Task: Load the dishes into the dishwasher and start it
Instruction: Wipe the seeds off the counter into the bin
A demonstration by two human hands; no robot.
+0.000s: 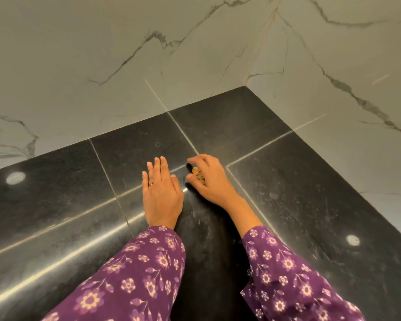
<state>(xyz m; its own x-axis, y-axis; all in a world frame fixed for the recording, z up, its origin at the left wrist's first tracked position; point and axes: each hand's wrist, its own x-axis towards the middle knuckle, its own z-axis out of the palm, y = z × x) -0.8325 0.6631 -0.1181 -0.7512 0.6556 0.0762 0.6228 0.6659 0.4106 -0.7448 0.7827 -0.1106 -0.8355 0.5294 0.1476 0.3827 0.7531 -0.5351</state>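
On counter (294,186), right hand (212,184) around coins (196,173)

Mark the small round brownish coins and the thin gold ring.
small round brownish coins (197,174): head view, topmost coin of the cluster.
thin gold ring (151,183): head view, middle of band.

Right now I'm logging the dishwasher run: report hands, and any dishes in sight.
The left hand open, flat on the black counter. The right hand curled round small coins. No dishes or dishwasher in view.
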